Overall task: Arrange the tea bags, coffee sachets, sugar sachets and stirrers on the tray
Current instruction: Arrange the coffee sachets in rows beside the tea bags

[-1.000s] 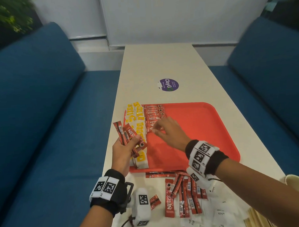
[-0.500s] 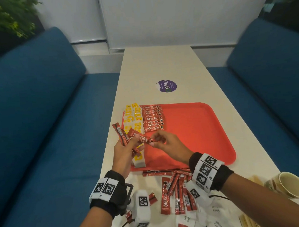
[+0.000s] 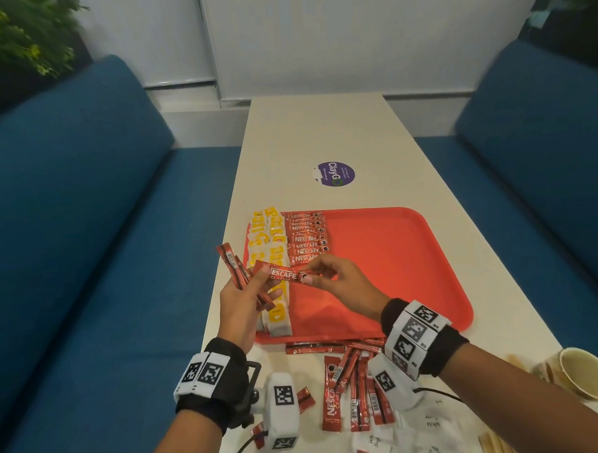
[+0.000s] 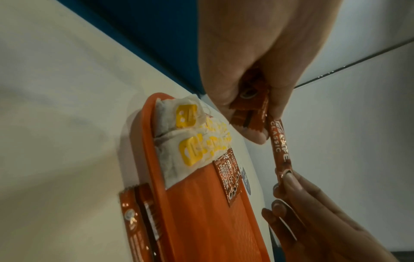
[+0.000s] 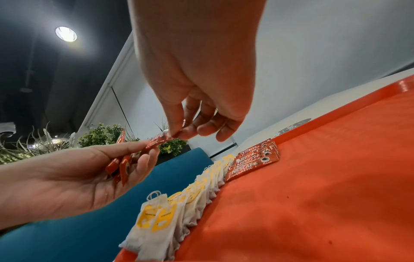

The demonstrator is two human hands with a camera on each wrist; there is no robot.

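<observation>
Both hands (image 3: 344, 282) pinch "NESCAFE CLASSIC" sachet (image 3: 284, 275).

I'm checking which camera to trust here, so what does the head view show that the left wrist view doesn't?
Only the head view shows the paper cup, the white sugar sachets and the purple sticker. Only the left wrist view shows the sachet ends gripped inside the left hand. Both show the orange tray, the tea bags and the right hand pinching one Nescafe sachet.
</observation>
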